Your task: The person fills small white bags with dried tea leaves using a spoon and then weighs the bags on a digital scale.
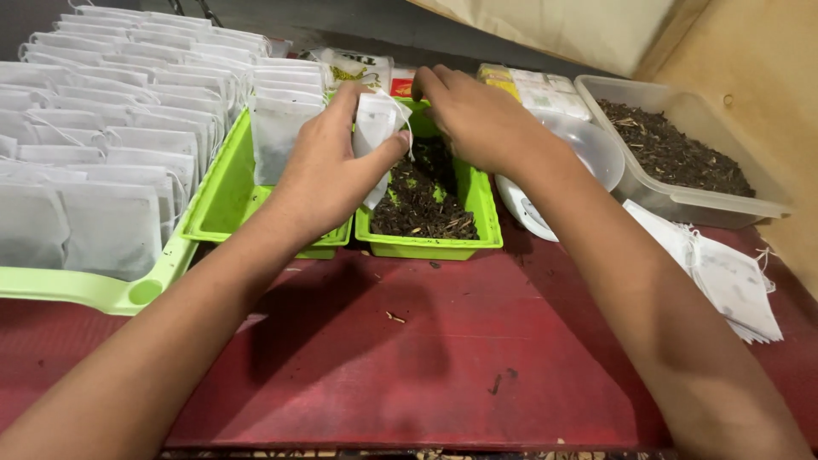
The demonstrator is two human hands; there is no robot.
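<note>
White filter paper marks the thing in hand: a small drawstring tea bag [372, 128] that we grasp in our left hand [328, 170], thumb at its lower edge and fingertips [351, 95] over its top, so the bag hangs just above the near green tray [430, 247] of dark loose tea [422, 200]. Our right hand [477, 119] lies just beyond the bag, its fingers curled down into the far end of the same tray; whether they pinch tea or the bag's string we cannot tell, since the knuckles hide the tips. We judge the step in hand to be the filling of this bag, with the mouth held up by the left fingers. The next move, in our judgement, calls for keeping that mouth spread while a pinch of leaf is brought the short way from the right fingers to it, without spilling on the red tabletop [426, 358]. Left of the left fingers stand a second green tray [226, 204] and rows of filled white bags [102, 145]; right of the right fingers sit a clear bowl [588, 145], a clear tub of tea [682, 153] and a stack of empty bags [724, 273].
</note>
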